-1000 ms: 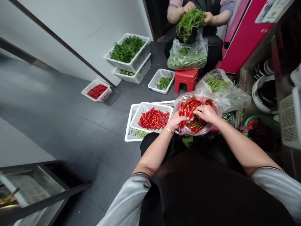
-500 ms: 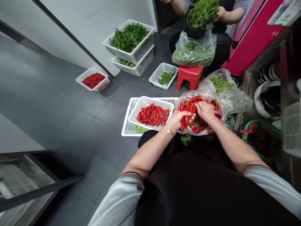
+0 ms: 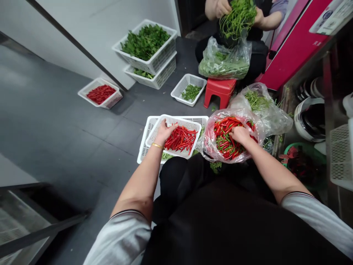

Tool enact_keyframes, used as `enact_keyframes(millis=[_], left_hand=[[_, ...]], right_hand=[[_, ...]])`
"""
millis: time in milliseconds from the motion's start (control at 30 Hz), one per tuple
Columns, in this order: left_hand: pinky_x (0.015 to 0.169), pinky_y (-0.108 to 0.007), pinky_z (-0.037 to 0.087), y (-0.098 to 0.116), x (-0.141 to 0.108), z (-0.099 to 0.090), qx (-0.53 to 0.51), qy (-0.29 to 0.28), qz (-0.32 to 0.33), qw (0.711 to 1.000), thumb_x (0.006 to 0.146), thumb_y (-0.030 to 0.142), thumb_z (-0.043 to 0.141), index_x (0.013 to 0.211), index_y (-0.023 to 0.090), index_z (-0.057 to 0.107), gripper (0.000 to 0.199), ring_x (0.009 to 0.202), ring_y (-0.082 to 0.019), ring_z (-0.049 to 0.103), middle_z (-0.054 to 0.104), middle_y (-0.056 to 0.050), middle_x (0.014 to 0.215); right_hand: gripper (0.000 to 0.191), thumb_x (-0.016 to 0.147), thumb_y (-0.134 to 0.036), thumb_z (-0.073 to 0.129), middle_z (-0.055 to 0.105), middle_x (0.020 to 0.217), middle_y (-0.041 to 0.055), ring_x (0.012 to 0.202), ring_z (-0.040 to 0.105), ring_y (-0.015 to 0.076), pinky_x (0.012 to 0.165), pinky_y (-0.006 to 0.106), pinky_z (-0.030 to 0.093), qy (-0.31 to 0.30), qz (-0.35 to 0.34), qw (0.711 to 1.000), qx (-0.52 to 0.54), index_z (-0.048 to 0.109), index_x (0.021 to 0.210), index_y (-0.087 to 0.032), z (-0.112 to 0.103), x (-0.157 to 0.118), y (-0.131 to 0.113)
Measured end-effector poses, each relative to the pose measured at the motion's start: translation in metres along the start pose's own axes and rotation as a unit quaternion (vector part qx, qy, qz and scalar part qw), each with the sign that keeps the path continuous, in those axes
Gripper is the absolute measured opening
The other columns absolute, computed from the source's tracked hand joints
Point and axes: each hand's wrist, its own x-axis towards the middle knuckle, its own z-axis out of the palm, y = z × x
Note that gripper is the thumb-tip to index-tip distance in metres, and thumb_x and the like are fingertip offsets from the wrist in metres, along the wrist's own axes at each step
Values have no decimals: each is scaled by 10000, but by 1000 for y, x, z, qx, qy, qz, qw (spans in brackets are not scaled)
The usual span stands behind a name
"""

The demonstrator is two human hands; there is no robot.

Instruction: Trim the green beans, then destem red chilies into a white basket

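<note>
My left hand [image 3: 164, 133] hovers over the left part of a white perforated basket [image 3: 151, 138], thumb and fingers apart, with nothing held. Red chili peppers without green stems [image 3: 183, 138] lie in that basket, just right of the hand. At the right, my right hand [image 3: 240, 134] reaches into a clear plastic bag [image 3: 207, 147] full of red chili peppers with green stems [image 3: 227, 138]. Its fingers are curled together among the peppers, and their tips are partly hidden.
Under the pepper basket lies a larger white tray [image 3: 142, 152] with green pieces. Beyond stand a small basket of greens [image 3: 176, 94], a red stool [image 3: 220, 86], stacked baskets of leaves [image 3: 154, 66] and another pepper basket [image 3: 110, 105]. Opposite, a person's hands [image 3: 257, 17] hold greens.
My left hand has moved left from the bag to over the basket and opened; the bunch of red peppers it held is gone from it. My right hand stays at the bag.
</note>
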Motion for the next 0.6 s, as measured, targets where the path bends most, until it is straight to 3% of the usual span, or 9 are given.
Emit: enact_keyframes(millis=[67, 133, 200, 267, 300, 367, 467, 533, 600], left_hand=[[942, -375, 457, 17, -16, 21, 8, -56, 33, 998, 798, 244, 742, 1237, 134, 545, 494, 971, -190, 623, 673, -69, 990], [876, -360, 497, 37, -39, 56, -8, -190, 80, 979, 835, 284, 688, 1154, 129, 625, 360, 871, -187, 647, 697, -83, 941], [898, -343, 494, 53, -63, 98, -16, -296, 138, 945, 810, 322, 705, 1081, 133, 677, 332, 919, -197, 654, 712, -95, 1013], [895, -319, 495, 59, -81, 139, -35, -347, 173, 921, 782, 306, 725, 1096, 147, 683, 354, 952, -198, 653, 713, -91, 1066], [879, -305, 498, 59, -86, 156, -45, -354, 174, 918, 784, 280, 714, 1066, 147, 692, 313, 934, -191, 655, 721, -86, 1036], [820, -283, 505, 52, -88, 178, -49, -312, 142, 938, 780, 223, 691, 962, 139, 703, 201, 837, -166, 652, 729, -72, 920], [697, -257, 496, 40, -81, 182, -54, -222, 50, 972, 774, 157, 646, 847, 127, 673, 83, 653, -127, 606, 688, -35, 721], [639, -241, 478, 37, -79, 174, -66, -217, 11, 974, 774, 136, 625, 808, 126, 648, 42, 591, -115, 582, 654, -15, 647], [615, -229, 465, 38, -82, 168, -68, -239, 1, 969, 775, 133, 629, 765, 128, 633, 13, 575, -110, 579, 638, -8, 618]], right_hand=[[223, 892, -328, 579, 729, 880, 124, 873, 683, 257, 796, 340, 491, 34, -17, 996, 77, 682, 790, -159, -8, -1, 10], [269, 882, -368, 582, 701, 718, 66, 714, 664, 204, 711, 306, 497, 66, -24, 977, 199, 621, 692, -181, -16, -7, 20], [320, 886, -437, 564, 651, 604, 29, 568, 615, 159, 602, 273, 490, 62, -33, 933, 354, 574, 684, -190, -21, -17, 25], [339, 899, -492, 528, 642, 589, 17, 513, 593, 141, 548, 257, 486, 32, -57, 882, 467, 581, 758, -189, -22, -29, 26], [330, 900, -497, 528, 656, 614, 18, 525, 603, 142, 555, 258, 494, 13, -75, 873, 482, 601, 815, -186, -21, -34, 26], [296, 880, -473, 572, 697, 704, 31, 624, 649, 159, 635, 273, 519, -12, -99, 906, 411, 646, 897, -187, -14, -41, 24], [304, 881, -450, 591, 737, 919, 103, 882, 684, 222, 809, 308, 508, -1, -51, 983, 177, 702, 917, -169, 0, -40, 18], [370, 912, -446, 550, 716, 1057, 180, 1006, 667, 262, 866, 323, 488, 6, -1, 997, 78, 714, 978, -120, 8, -31, 10], [397, 915, -415, 546, 695, 1110, 224, 1042, 660, 280, 856, 321, 487, -14, 22, 998, 54, 704, 1051, -77, 13, -23, 0]])
